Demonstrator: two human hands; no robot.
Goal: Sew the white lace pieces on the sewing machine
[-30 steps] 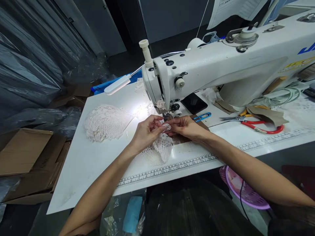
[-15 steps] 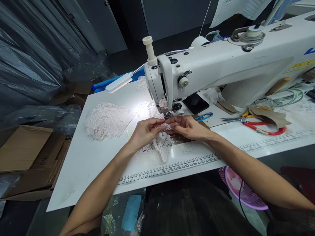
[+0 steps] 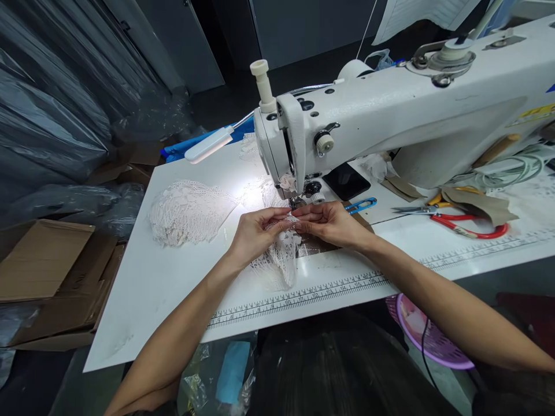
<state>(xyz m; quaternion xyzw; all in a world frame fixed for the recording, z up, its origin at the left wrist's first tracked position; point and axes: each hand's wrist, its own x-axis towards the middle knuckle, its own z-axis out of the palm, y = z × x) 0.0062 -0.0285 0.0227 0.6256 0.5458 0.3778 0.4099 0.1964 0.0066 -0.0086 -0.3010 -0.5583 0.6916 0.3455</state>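
A white table carries a sewing machine — just in front of its needle area, white lace is pinched in the fingers of the left hand and right hand; blue snips lie near the right.

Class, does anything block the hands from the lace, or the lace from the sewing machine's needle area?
Nothing visible does. The left hand and right hand both pinch the lace directly, just before the needle area of the sewing machine, partly hidden from view.
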